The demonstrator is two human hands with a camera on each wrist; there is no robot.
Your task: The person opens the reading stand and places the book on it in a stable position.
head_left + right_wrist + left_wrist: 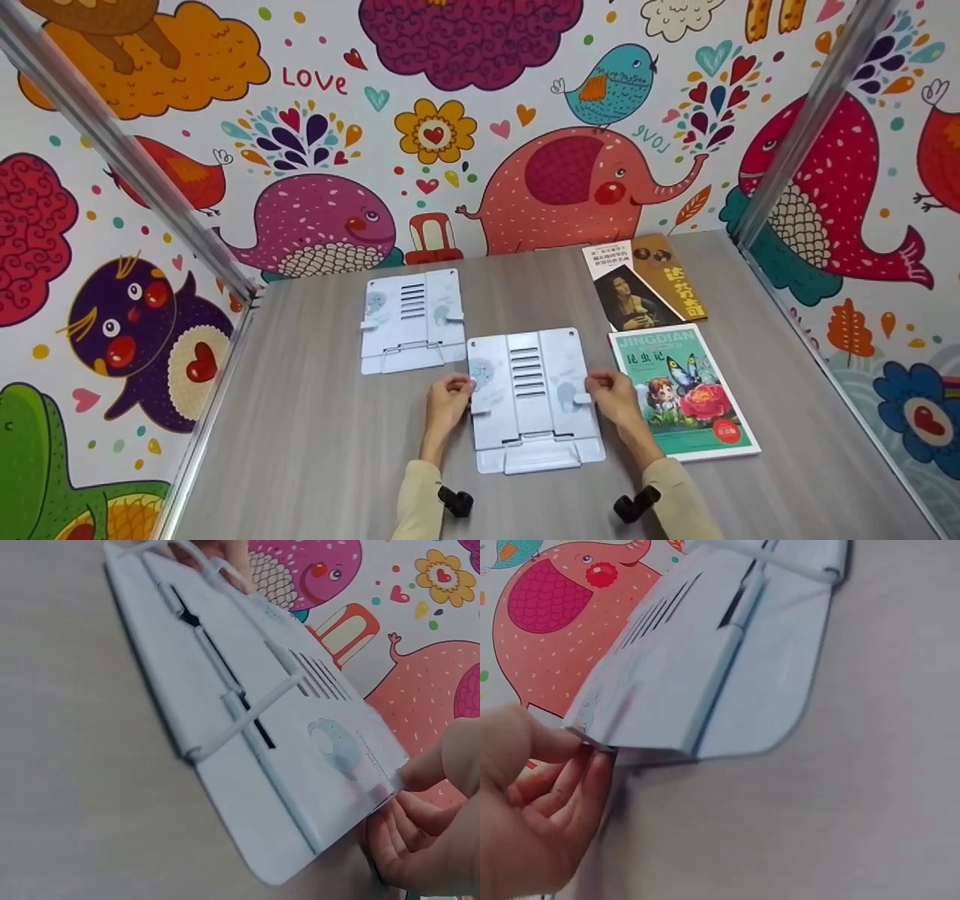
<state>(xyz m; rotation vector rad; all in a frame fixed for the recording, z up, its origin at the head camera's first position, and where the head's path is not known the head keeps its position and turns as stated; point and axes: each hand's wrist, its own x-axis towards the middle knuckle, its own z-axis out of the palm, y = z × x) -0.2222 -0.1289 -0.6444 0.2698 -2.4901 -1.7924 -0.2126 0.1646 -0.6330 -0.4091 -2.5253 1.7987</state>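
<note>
A white book stand (529, 409), with slots down its middle and pale blue elephant prints, is between my two hands. My left hand (448, 405) pinches its left edge, thumb on top and fingers beneath, as the left wrist view shows on the stand's panel (660, 682). On the opposite edge my right hand (615, 397) pinches it the same way. In the right wrist view, an elephant print (335, 746) lies close to those fingertips. The page ledge (541, 454) runs along the stand's near end.
Behind and to the left lies a second white book stand (412, 330). At the right, a green picture book (690, 397) lies in front of a brown book with a portrait (645, 285). A cartoon-printed wall (510, 112) and metal posts (810, 127) bound the wooden table (300, 420).
</note>
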